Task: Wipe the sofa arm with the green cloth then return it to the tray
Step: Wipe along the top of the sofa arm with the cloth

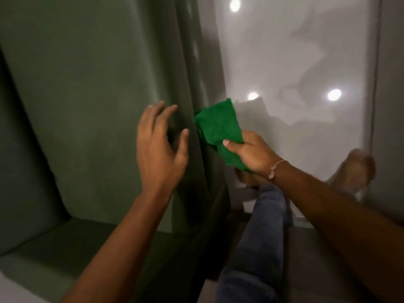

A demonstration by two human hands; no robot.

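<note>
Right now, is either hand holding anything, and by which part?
The right hand pinches the green cloth at its lower end. The left hand holds nothing, fingers spread.

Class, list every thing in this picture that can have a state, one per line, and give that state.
green cloth: bunched, gripped in the right hand, against the sofa arm's outer edge
right hand: closed on the cloth
left hand: open, fingers spread, holding nothing, at the sofa arm's top
sofa arm: dark green; dirt or damp not discernible
bracelet: worn on the right wrist
floor: glossy, reflecting ceiling lights
</note>
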